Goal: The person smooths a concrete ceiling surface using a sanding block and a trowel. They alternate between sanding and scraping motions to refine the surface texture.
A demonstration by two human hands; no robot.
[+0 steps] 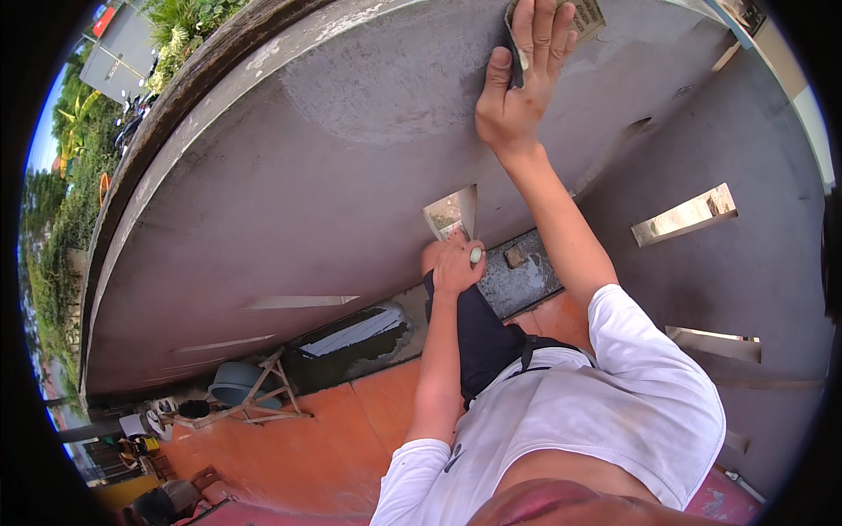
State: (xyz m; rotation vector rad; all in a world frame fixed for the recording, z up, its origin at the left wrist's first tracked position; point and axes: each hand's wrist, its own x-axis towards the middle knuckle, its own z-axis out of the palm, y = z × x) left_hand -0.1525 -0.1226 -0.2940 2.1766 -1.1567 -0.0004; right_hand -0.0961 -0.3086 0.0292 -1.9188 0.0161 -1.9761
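Note:
My right hand (524,92) is pressed flat against the grey plastered wall (351,184), high up, over a piece of sandpaper (589,15). The sandpaper's printed brown backing shows beside the fingers. Left of it, a lighter, rougher patch (377,88) spreads over the plaster. Lower down, near my knee, my left hand (456,265) is closed round a tool handle (475,255) with a pale rounded end. The rest of that tool is hidden by the hand. Just above this hand is a slot opening (452,212) in the wall.
At the wall's foot lie a grey slab (522,285) with a small brown block (514,256) and a wet dark trough (351,351). A grey basin (235,384) stands by a wooden stand (272,390) on the orange floor (351,438). Another slotted wall (745,131) rises to the right.

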